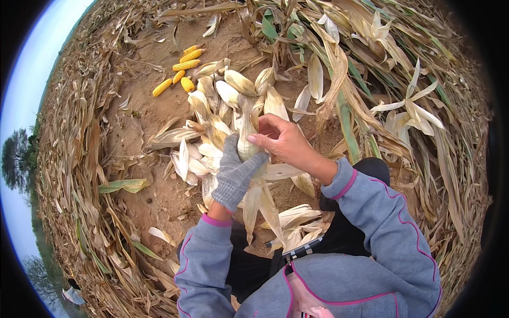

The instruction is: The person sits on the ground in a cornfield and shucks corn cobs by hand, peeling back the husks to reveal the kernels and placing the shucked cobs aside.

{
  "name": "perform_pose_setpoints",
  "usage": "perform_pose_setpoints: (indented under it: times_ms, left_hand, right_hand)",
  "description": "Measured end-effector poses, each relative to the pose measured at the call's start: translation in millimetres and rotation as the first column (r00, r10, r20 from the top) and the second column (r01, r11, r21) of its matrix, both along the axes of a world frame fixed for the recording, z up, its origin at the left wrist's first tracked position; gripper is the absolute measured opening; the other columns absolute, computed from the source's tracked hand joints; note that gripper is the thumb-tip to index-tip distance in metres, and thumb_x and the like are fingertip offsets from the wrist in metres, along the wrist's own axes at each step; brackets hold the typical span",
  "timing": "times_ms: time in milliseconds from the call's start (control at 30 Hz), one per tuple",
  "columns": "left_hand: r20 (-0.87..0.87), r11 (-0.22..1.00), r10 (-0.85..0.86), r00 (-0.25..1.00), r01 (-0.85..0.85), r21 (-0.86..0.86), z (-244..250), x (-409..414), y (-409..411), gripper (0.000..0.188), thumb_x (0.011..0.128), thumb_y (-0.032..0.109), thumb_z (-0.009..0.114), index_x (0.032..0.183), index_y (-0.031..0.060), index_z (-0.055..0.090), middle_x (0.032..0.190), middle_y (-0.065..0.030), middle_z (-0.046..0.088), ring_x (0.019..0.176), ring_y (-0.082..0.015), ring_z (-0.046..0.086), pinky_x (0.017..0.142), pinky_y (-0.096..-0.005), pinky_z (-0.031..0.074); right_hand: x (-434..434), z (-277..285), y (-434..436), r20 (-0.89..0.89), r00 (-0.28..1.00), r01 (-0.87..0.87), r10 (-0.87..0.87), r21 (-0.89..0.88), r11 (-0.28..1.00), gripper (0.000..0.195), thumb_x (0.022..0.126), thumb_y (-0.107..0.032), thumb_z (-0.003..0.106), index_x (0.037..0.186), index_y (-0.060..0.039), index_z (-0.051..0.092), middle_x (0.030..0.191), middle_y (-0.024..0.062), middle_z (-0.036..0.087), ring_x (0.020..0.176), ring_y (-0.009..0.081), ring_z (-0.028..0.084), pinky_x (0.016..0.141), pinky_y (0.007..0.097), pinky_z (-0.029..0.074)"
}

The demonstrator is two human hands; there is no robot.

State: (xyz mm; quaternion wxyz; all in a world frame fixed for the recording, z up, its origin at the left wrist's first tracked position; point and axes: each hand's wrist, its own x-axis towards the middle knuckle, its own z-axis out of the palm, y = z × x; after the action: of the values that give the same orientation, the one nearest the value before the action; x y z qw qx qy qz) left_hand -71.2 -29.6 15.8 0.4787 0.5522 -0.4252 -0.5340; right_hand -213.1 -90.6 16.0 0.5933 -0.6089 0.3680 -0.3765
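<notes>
An ear of corn in pale husk [247, 141] stands upright between my hands, with several husk leaves [267, 202] peeled down below it. My left hand [239, 171], in a grey knit glove, is closed around its lower part. At the ear's right side is my bare right hand [284, 139], thumb and fingers against the husk; whether they pinch a leaf I cannot tell. Just beyond lies a pile of unhusked ears [238, 83]. Several husked yellow corn cobs [186, 64] lie on the soil past the pile, towards the upper left.
Dry corn stalks and leaves [366, 79] are heaped on the right, and more stalks [75, 159] run along the left. Loose husks [298, 222] lie between my legs. Bare brown soil [159, 198] shows left of the pile. Another person [73, 294] is partly visible far off at lower left.
</notes>
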Motion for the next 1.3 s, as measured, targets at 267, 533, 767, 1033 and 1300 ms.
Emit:
perform_pose_setpoints:
  times_ms: [267, 533, 767, 1033, 1300]
  left_hand:
    - [0.078, 0.999, -0.033, 0.996, 0.035, -0.025, -3.3, 1.0, 2.9, 0.056, 0.072, 0.014, 0.073, 0.118, 0.0026, 0.043, 0.099, -0.0071, 0.054, 0.089, -0.0141, 0.053, 0.077, -0.0274, 0.047]
    - [0.207, 0.992, -0.094, 0.974, 0.109, -0.066, -0.4, -1.4, 5.0, 0.055, 0.073, 0.013, 0.072, 0.118, 0.0025, 0.043, 0.099, -0.0065, 0.054, 0.088, -0.0138, 0.053, 0.077, -0.0273, 0.046]
    - [0.081, 0.998, -0.058, 0.995, 0.057, 0.015, 8.9, 0.7, 4.6, 0.057, 0.072, 0.015, 0.073, 0.118, 0.0006, 0.043, 0.099, -0.0071, 0.053, 0.090, -0.0135, 0.052, 0.078, -0.0268, 0.046]
    - [0.088, 0.996, -0.092, 0.992, 0.093, -0.007, 1.0, 4.3, 5.9, 0.058, 0.072, 0.017, 0.073, 0.118, -0.0004, 0.043, 0.101, -0.0081, 0.054, 0.090, -0.0140, 0.053, 0.079, -0.0268, 0.046]
    - [0.182, 0.993, -0.111, 0.977, 0.114, -0.007, 4.8, 2.3, 6.8, 0.053, 0.074, 0.015, 0.072, 0.117, 0.0005, 0.045, 0.098, -0.0069, 0.055, 0.088, -0.0134, 0.053, 0.079, -0.0270, 0.046]
  right_hand:
    - [-4.5, 1.8, -2.7, -0.089, 0.995, 0.035, -0.042, -0.078, 0.996, 0.019, 0.083, -0.017, 0.062, 0.085, 0.0013, 0.059, 0.070, 0.0021, 0.057, 0.063, 0.0065, 0.050, 0.058, 0.0227, 0.043]
    - [-5.9, -7.6, -5.5, -0.171, 0.975, 0.105, -0.141, -0.204, 0.973, 0.017, 0.079, -0.013, 0.060, 0.082, 0.0033, 0.057, 0.068, 0.0105, 0.061, 0.063, 0.0130, 0.058, 0.061, 0.0275, 0.048]
    - [-4.3, 0.1, -1.6, -0.034, 0.997, 0.073, -0.076, -0.068, 0.995, 0.022, 0.084, -0.020, 0.062, 0.086, 0.0018, 0.058, 0.076, 0.0015, 0.059, 0.071, 0.0065, 0.054, 0.065, 0.0219, 0.046]
    - [-7.6, -6.1, -10.6, -0.024, 0.999, -0.034, 0.034, 0.016, 0.999, 0.026, 0.088, -0.023, 0.060, 0.094, 0.0022, 0.064, 0.085, 0.0025, 0.063, 0.080, 0.0069, 0.058, 0.067, 0.0231, 0.051]
    - [-8.1, -7.4, -9.4, -0.020, 1.000, -0.011, 0.011, -0.007, 1.000, 0.019, 0.089, -0.013, 0.055, 0.094, 0.0041, 0.061, 0.081, 0.0045, 0.063, 0.076, 0.0078, 0.059, 0.068, 0.0244, 0.052]
